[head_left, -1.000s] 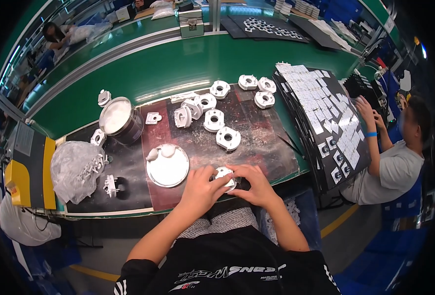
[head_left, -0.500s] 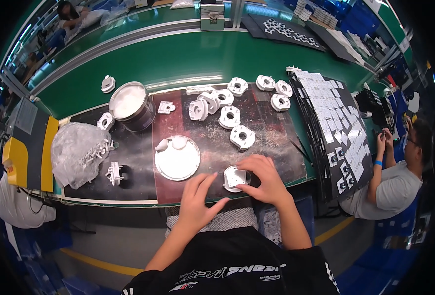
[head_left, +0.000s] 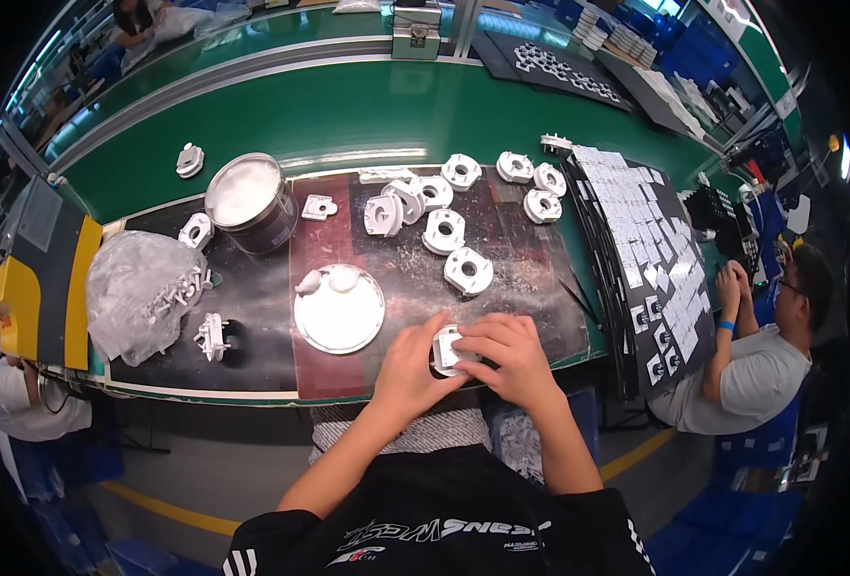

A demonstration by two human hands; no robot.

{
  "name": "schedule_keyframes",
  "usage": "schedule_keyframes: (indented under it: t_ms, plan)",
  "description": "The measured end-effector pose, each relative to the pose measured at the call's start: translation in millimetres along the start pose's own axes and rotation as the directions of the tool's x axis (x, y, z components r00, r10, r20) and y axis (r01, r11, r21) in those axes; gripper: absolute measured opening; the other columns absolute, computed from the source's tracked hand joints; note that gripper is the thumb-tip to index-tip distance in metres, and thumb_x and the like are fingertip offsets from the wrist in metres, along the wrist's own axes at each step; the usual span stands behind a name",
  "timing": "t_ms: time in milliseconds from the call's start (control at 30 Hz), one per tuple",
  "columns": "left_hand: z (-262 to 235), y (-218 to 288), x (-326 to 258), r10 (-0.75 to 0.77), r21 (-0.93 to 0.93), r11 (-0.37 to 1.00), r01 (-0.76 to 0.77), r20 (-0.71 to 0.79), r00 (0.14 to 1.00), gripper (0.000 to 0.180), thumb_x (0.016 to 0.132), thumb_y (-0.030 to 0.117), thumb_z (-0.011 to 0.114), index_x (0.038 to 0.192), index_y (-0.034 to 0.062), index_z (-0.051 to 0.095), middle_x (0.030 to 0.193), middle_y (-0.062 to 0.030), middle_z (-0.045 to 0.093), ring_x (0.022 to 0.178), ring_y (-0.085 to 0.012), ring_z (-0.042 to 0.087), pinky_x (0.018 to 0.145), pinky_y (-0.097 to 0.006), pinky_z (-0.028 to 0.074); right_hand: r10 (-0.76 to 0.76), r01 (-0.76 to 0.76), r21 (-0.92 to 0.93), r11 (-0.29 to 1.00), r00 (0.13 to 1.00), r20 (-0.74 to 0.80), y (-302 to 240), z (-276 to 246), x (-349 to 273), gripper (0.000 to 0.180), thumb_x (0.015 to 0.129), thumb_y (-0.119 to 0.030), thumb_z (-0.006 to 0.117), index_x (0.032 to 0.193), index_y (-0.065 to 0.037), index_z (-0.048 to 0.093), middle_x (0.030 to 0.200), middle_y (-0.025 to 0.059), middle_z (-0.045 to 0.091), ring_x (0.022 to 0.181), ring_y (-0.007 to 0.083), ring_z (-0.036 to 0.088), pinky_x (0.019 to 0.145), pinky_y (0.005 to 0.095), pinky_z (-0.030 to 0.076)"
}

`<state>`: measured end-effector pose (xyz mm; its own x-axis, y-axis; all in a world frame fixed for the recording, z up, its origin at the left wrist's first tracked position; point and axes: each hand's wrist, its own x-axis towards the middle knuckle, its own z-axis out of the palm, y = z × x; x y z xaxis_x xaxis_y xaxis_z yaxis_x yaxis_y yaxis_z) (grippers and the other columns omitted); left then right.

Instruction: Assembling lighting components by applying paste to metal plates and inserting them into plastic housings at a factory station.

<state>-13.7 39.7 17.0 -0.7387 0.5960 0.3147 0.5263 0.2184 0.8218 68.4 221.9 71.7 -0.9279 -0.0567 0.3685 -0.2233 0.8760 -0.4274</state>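
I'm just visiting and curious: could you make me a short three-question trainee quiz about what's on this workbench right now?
1. True or false: both the left hand and the right hand are on the same small white moulded plastic part.
2. What lies directly to the left of the hands? A) round white shallow dish B) a red toolbox C) a coiled cable
3. Fill in: the round metal tin with white contents stands ____ from the person than the dish.

Key
1. True
2. A
3. farther
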Motion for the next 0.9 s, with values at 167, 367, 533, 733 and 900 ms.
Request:
schedule_keyframes:
  t_ms: [167,367,533,733,900]
  plan:
    - [-0.4,-3.0,-4.6,0.075,0.182,0.982,-0.059,-0.079,0.994,0.081,0.071,0.029,0.090,0.142,0.0073,0.057,0.124,-0.0106,0.069,0.118,-0.0330,0.060,0.099,-0.047,0.047,0.010,-0.009,-0.017,1.000,0.999,0.043,-4.5,-0.2,7.1,0.027,0.082,-0.025,0.085,0.107,-0.018,0.078,0.116,-0.0026,0.073,0.112,0.0227,0.065,0.096,0.0399,0.042]
    - [-44.0,27.3,-15.5,0.149,0.206,0.971,-0.120,-0.130,0.980,0.079,0.075,0.035,0.090,0.142,0.0071,0.058,0.140,-0.0172,0.059,0.127,-0.0367,0.057,0.103,-0.047,0.047,-0.015,0.013,0.037,0.999,0.998,0.069,-2.4,9.2,17.2,0.027,0.082,-0.024,0.084,0.107,-0.018,0.077,0.116,-0.0011,0.072,0.112,0.0229,0.066,0.094,0.0404,0.042]
    - [-159.9,-7.9,-25.9,0.136,0.466,0.879,0.103,-0.452,0.881,0.017,0.087,0.008,0.072,0.102,0.0011,0.070,0.103,-0.0168,0.071,0.096,-0.0374,0.065,0.090,-0.047,0.050,0.004,-0.004,0.030,1.000,1.000,0.009,-3.6,5.9,13.5,0.029,0.078,-0.019,0.086,0.104,-0.014,0.077,0.112,0.0026,0.074,0.107,0.0253,0.067,0.091,0.0406,0.044]
    - [-287.3,-103.8,-50.8,-0.145,0.514,0.685,0.516,-0.598,0.788,0.024,0.092,0.008,0.069,0.115,0.0029,0.070,0.107,-0.0196,0.070,0.103,-0.0404,0.065,0.090,-0.048,0.052,-0.010,0.008,0.071,0.997,1.000,0.024,-7.6,8.4,23.5,0.031,0.075,-0.018,0.086,0.103,-0.011,0.074,0.109,0.0040,0.074,0.106,0.0268,0.066,0.092,0.0407,0.042]
    - [-305.3,-136.5,-28.6,-0.180,0.621,0.583,0.525,-0.531,0.828,0.031,0.091,0.018,0.073,0.118,0.0013,0.070,0.104,-0.0230,0.072,0.103,-0.0419,0.068,0.089,-0.050,0.054,-0.018,0.015,0.055,0.998,0.999,0.048,-10.3,3.6,27.1,0.036,0.074,-0.019,0.087,0.107,-0.011,0.073,0.109,0.0058,0.073,0.107,0.0289,0.065,0.093,0.0416,0.043]
